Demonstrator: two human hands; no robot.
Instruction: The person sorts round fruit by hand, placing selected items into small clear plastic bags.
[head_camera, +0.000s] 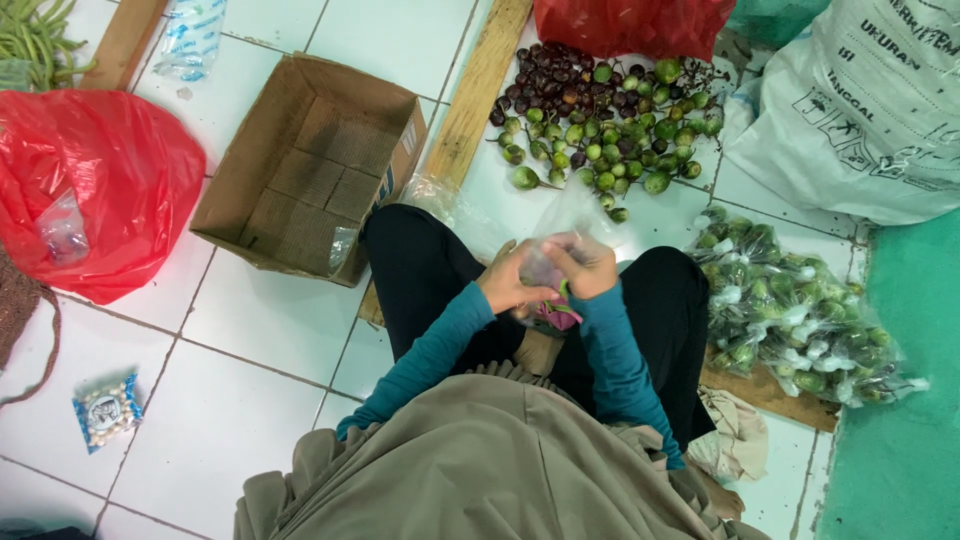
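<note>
Left hand (508, 283) and right hand (583, 264), both pinching 1 clear plastic bag (560, 225) over the lap. Loose small eggplants (610, 120) heaped on the floor beyond. Bagged eggplants (790, 315) piled right; cardboard box (310, 165) left.

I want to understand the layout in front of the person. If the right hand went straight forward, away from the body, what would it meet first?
Probably the loose pile of small round green and purple fruits on the white tiled floor. The right hand now holds a clear plastic bag together with the left hand; only bare tile shows between, though depth is uncertain.
</note>
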